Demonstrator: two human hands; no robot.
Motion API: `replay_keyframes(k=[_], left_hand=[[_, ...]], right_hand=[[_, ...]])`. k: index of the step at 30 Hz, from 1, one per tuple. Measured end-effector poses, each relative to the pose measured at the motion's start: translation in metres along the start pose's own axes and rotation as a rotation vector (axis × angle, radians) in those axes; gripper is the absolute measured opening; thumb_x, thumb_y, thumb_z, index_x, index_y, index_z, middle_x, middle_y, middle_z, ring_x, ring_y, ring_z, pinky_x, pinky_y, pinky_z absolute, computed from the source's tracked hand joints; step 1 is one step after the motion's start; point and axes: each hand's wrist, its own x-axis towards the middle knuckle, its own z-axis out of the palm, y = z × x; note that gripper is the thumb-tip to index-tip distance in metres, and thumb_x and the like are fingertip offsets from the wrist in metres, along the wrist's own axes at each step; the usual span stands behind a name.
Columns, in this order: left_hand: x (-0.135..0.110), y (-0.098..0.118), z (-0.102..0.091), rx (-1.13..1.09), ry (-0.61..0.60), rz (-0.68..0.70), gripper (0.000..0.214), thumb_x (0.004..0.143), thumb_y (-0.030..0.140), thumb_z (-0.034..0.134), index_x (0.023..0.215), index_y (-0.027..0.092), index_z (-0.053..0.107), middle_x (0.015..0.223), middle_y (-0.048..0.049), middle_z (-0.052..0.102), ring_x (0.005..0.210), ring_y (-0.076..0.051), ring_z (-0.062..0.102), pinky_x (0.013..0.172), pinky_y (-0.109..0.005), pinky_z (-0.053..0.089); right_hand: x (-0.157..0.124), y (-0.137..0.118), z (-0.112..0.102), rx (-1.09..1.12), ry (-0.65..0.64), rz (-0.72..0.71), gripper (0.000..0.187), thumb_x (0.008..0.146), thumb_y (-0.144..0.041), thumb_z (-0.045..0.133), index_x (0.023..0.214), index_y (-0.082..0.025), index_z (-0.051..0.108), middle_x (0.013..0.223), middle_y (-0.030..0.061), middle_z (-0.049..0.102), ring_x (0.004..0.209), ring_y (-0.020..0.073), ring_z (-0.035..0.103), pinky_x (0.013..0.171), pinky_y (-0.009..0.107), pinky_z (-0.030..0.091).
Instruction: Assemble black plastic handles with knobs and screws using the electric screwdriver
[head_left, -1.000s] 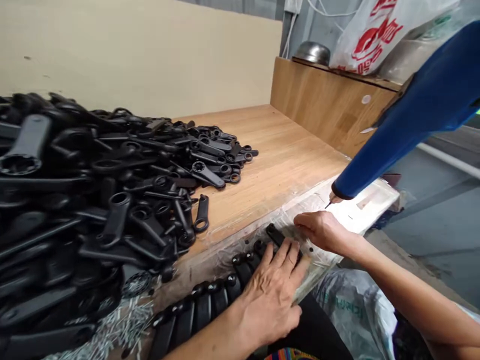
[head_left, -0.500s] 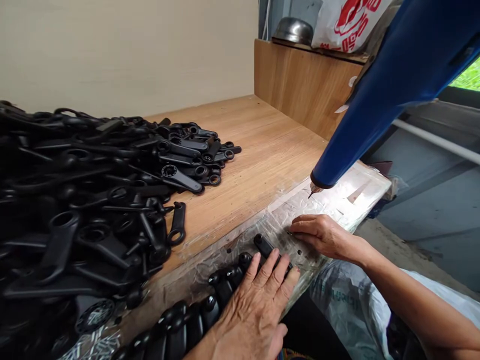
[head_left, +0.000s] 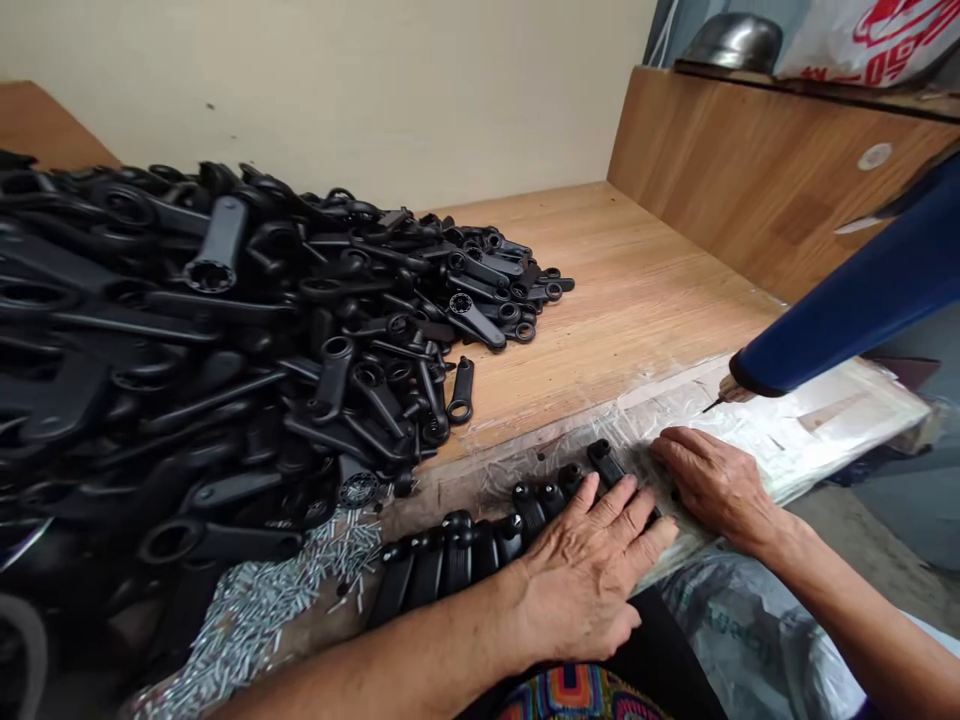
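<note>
Flat and open on a row of black levers (head_left: 457, 560) at the desk's (head_left: 630, 300) near edge: left hand (head_left: 592, 575), fingers spread. Right hand (head_left: 712, 480) just right of it, palm down, open on clear plastic wrap (head_left: 795, 440). Heaped black levers (head_left: 225, 350) far left; small metal pins (head_left: 277, 600) near left.

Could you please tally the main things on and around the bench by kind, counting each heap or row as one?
Heap of loose black levers: 1
Row of black levers lined up at the bench edge: 1
Scatter of small metal pins: 1
Blue tool with a pointed tip: 1
Metal bowl: 1
Hands, left hand and right hand: 2
Total: 7
</note>
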Motion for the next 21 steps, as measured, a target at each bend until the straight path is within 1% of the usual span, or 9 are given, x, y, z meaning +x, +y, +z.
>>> replay_keyframes(k=[2,6,9,13,18,21], left_hand=[[0.001,0.001,0.000,0.007,0.015,0.007,0.079,0.074,0.038,0.059,0.139,0.017,0.019,0.150,-0.0122,0.018,0.138,-0.027,0.010,0.111,-0.049,0.007],[0.001,0.002,0.000,0.025,0.030,-0.004,0.081,0.072,0.039,0.060,0.139,0.019,0.018,0.150,-0.0112,0.016,0.138,-0.027,0.010,0.111,-0.049,0.010],[0.001,0.002,0.000,0.040,0.034,-0.007,0.082,0.072,0.039,0.060,0.139,0.019,0.018,0.149,-0.0120,0.019,0.137,-0.026,0.012,0.111,-0.049,0.010],[0.000,0.002,0.002,0.045,0.029,-0.004,0.082,0.071,0.043,0.061,0.138,0.019,0.019,0.147,-0.0131,0.022,0.137,-0.027,0.013,0.111,-0.050,0.009],[0.000,0.002,0.005,0.037,0.051,-0.011,0.085,0.069,0.042,0.064,0.138,0.020,0.020,0.146,-0.0138,0.023,0.137,-0.029,0.013,0.110,-0.051,0.012],[-0.001,0.001,0.007,0.034,0.056,0.000,0.084,0.069,0.043,0.064,0.137,0.020,0.020,0.145,-0.0140,0.024,0.136,-0.029,0.015,0.110,-0.051,0.012]], right_hand=[[0.008,-0.007,-0.006,0.111,-0.004,0.017,0.025,0.087,-0.011,0.035,0.089,-0.014,0.059,0.088,0.0113,0.063,0.077,0.0174,0.060,0.065,0.027,0.048],[0.029,-0.024,-0.022,0.442,-0.040,0.062,0.019,0.092,-0.018,0.037,0.088,-0.017,0.056,0.089,0.0089,0.062,0.081,0.0145,0.060,0.071,0.025,0.048],[0.044,-0.033,-0.029,0.533,-0.092,0.104,0.017,0.092,-0.021,0.039,0.085,-0.017,0.054,0.088,0.0074,0.061,0.081,0.0144,0.058,0.073,0.026,0.047],[0.059,-0.037,-0.030,0.504,-0.172,0.135,0.019,0.092,-0.023,0.039,0.081,-0.017,0.053,0.081,0.0044,0.058,0.074,0.0137,0.054,0.070,0.026,0.043],[0.070,-0.038,-0.031,0.374,-0.297,0.115,0.023,0.092,-0.023,0.037,0.076,-0.016,0.052,0.074,0.0024,0.053,0.067,0.0130,0.049,0.064,0.025,0.039],[0.073,-0.039,-0.033,0.305,-0.340,0.102,0.024,0.092,-0.022,0.037,0.075,-0.016,0.053,0.073,0.0026,0.053,0.065,0.0131,0.049,0.062,0.025,0.039]])
